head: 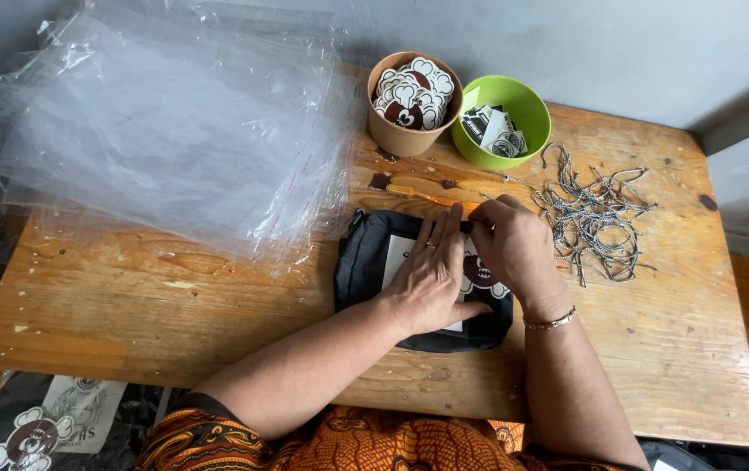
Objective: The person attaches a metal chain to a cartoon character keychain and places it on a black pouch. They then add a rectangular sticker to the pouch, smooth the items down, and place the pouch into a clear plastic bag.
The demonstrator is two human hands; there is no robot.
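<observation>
Wooden surface (174, 314) is carrying the black pouch (366, 262) at center, w/ your left hand (431, 275) lying flat & open on it while your right hand (514, 244) is pinching its top edge, so you're best keeping it pressed steady.
</observation>
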